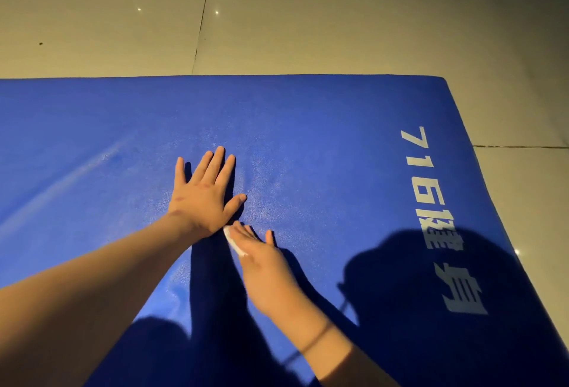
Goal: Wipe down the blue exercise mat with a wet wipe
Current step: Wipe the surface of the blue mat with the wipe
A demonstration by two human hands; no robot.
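Tiled floor [308, 17] lay under the mat [338, 140]. Mid-mat, left hand [200, 199] pressed flat, fingers [217, 165] spread; right hand [264, 266], fingers straight, pressed the wipe [234, 242]: probably limp, light, best pinned flat.

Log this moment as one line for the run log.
step: wiping | left hand: flat on blue mat | right hand: presses wet wipe on mat

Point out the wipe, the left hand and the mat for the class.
wipe [232, 240]: head view, on the white strip that shows.
left hand [200, 199]: head view, on the back of the hand.
mat [308, 116]: head view, on bare blue surface.
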